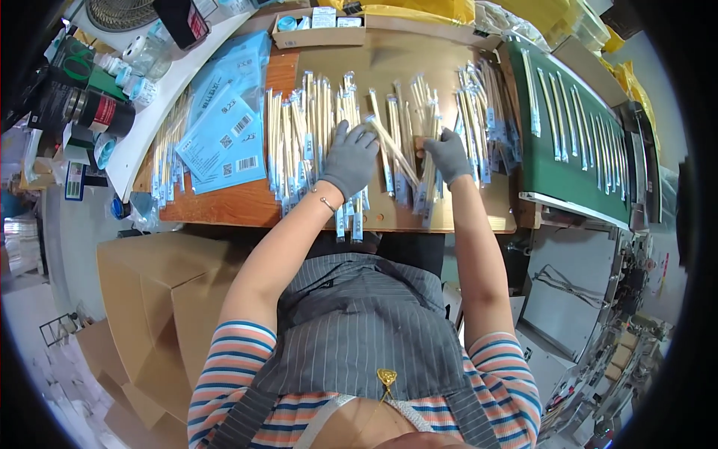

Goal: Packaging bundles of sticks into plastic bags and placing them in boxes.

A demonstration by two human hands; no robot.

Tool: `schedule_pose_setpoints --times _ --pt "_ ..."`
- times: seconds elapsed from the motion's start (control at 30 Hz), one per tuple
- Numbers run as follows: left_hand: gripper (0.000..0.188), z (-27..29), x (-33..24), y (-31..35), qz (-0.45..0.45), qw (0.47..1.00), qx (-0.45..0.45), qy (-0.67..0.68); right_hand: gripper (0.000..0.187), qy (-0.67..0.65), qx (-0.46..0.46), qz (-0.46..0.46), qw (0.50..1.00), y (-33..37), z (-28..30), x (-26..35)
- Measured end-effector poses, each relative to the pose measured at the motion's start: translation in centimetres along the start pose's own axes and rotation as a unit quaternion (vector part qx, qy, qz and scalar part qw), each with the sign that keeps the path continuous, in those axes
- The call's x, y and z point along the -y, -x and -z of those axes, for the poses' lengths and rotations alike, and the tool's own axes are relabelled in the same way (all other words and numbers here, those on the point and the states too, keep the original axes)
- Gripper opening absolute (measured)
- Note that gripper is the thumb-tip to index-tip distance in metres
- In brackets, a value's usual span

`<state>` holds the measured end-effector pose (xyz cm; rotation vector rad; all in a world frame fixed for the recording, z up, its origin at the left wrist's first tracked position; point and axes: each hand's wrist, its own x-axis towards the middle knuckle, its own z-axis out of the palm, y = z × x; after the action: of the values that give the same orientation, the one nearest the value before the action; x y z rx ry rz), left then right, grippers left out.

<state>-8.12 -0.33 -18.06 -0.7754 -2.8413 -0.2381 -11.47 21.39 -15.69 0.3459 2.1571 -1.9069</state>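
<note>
Slim wooden sticks that look like chopsticks, in clear sleeves with blue print, lie in rows across the brown table (321, 58). My left hand (350, 161), in a grey glove, rests palm down on the left group of wrapped chopsticks (299, 142), its fingers apart. My right hand (449, 156), also gloved in grey, has its thumb and fingers closed around some upright wrapped chopsticks (431, 179) right of the middle. Between my hands one wrapped pair (393, 150) lies slanted across others. Another dense group (475, 112) stands beyond my right hand. My right palm is hidden.
Blue printed plastic bags (221, 142) lie at the left. A small carton (318, 36) with boxes sits at the back. On the right, a green conveyor belt (553, 168) carries several wrapped pairs. A large cardboard box (161, 277) stands below the table's left front edge.
</note>
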Motion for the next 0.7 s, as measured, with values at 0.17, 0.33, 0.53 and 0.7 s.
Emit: schedule_pose_setpoints --times 0.17,0.33,0.53,0.7 --pt "0.035 -0.2 0.1 0.0 0.006 1.0 -0.021 0.019 0.022 0.015 -0.03 0.016 0.999 -0.7 1.3 -0.8" --pt "0.029 -1.0 0.0 -0.1 0.017 0.996 -0.069 0.057 0.028 0.146 -0.078 0.003 0.986 -0.3 1.2 -1.3" --pt "0.028 -0.9 -0.2 -0.4 0.027 0.993 -0.08 0.08 0.043 0.313 -0.126 0.045 0.94 -0.3 0.2 -1.9" --pt "0.03 -0.8 -0.2 -0.3 0.03 0.996 -0.062 0.061 0.044 0.318 -0.115 0.021 0.941 -0.5 -0.1 -1.8"
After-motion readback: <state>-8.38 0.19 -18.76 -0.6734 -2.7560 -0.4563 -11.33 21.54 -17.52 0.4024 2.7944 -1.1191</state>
